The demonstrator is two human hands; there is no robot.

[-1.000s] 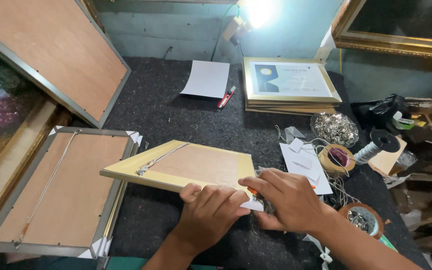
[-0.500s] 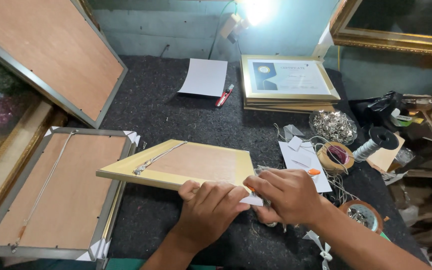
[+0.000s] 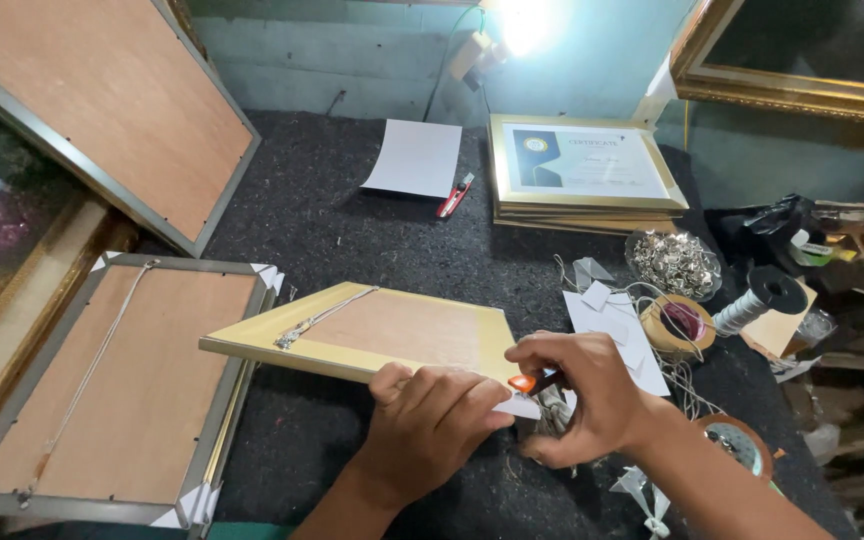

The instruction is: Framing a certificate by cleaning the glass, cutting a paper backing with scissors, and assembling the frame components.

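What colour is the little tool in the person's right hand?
Orange: the small tool pinched in the right hand has an orange handle, seen in the head view.

Head-worn view, looking steeply down and forward from close above the dark felt-covered workbench (image 3: 352, 230), with the left hand (image 3: 427, 425) and right hand (image 3: 587, 395) near the lower edge, the back wall (image 3: 352, 60) across the top, and no second view sharing the scene.

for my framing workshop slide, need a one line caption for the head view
Left hand steadies a gold picture frame face down while the right hand works an orange-handled tool at its corner.
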